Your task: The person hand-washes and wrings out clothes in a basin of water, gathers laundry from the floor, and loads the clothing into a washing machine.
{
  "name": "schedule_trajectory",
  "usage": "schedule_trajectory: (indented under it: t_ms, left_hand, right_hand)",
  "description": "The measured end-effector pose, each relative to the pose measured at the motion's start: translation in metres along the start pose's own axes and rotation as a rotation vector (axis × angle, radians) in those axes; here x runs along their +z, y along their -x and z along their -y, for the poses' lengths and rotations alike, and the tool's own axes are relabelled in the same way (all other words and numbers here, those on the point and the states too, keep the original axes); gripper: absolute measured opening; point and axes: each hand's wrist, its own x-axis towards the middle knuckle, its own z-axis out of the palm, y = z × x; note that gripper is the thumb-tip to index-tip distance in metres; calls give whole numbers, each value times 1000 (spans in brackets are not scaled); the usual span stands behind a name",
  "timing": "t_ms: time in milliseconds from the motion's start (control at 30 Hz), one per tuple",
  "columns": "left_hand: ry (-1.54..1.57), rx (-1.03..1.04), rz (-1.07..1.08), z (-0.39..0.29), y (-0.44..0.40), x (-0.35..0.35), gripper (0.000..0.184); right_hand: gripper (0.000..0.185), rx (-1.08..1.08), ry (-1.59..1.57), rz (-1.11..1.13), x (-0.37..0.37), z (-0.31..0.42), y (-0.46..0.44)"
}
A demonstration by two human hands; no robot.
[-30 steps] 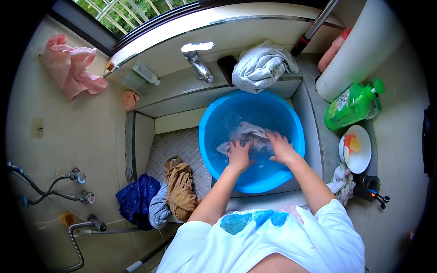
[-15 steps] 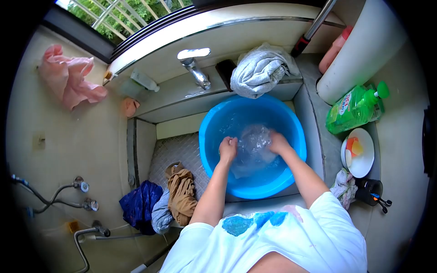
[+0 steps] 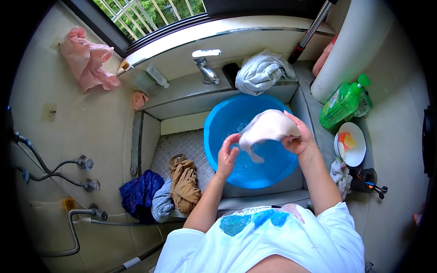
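A pale pink wet cloth (image 3: 268, 127) is lifted over a blue basin (image 3: 214, 157) of water, its lower end hanging down. My right hand (image 3: 298, 136) grips the cloth's right side, fingers behind it and thumb in front. At the cloth's left edge, my left hand (image 3: 228, 152) pinches it between thumb and fingers. A rolled grey cloth (image 3: 261, 73) lies on the ledge just behind the basin. Left of the basin, a brown cloth (image 3: 184, 184), a grey-blue cloth (image 3: 162, 202) and a dark blue cloth (image 3: 142, 195) lie side by side.
A chrome faucet (image 3: 207, 68) and a dark phone-like object (image 3: 231, 75) stand behind. At right are a green pump bottle (image 3: 341, 104), a white bowl (image 3: 357, 152) and a black cup (image 3: 362, 179). A pink towel (image 3: 88, 61) hangs on the left wall; hoses run below it.
The pale cloth has come up out of the water, raised by both hands. My right hand has moved up and right. The whole view has shifted slightly.
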Motion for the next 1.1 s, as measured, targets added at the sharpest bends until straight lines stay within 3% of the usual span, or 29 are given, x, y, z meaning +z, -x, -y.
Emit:
schedule_trajectory:
  t_ms: [67, 167, 233, 333, 367, 400, 467, 500, 600, 667, 733, 867, 933, 1067, 1100]
  left_hand:
    - [-196, -112, 59, -1, 13, 4, 78]
    - [-350, -121, 117, -25, 16, 25, 82]
    - [-392, -149, -56, -27, 16, 34, 82]
    - [-575, -139, -117, -20, 3, 26, 87]
    - [-566, -86, -71, -19, 1, 24, 66]
    - [-564, -82, -74, -12, -1, 18, 66]
    - [-339, -92, 65, 8, -8, 3, 36]
    - [-339, -91, 65, 1, -8, 1, 36]
    - [50, -146, -24, -35, -3, -7, 27]
    - [-53, -40, 2, -39, -4, -30, 13]
    - [163, -35, 61, -64, -1, -39, 8]
    - [-41, -53, -65, -90, -3, -41, 15]
    - [92, -68, -45, -104, -4, -39, 14]
    - [87, -132, 392, -138, -5, -34, 18]
    - [94, -153, 309, -156, -3, -23, 16]
  right_hand:
    - [24, -21, -233, 99, 12, -5, 1]
    - [25, -6, -332, 91, 34, -15, 8]
    - [25, 20, -390, 123, 42, -20, 11]
    - [26, 30, -454, 140, 61, -28, 22]
    - [26, 34, -453, 125, 69, -30, 26]
    - [26, 37, -452, 112, 75, -31, 29]
    - [27, 36, -437, 140, 79, -29, 34]
    - [27, 34, -428, 166, 79, -28, 35]
    - [27, 51, -424, 186, 71, -16, 40]
    - [28, 48, -384, 185, 61, -8, 43]
    - [28, -11, -341, 167, 53, -4, 46]
    - [28, -73, -250, 36, 39, 0, 47]
    - [28, -31, -281, 73, 16, 4, 41]
    - [28, -16, -434, 109, -13, 6, 37]
    - [28, -18, -435, 116, -14, 5, 38]
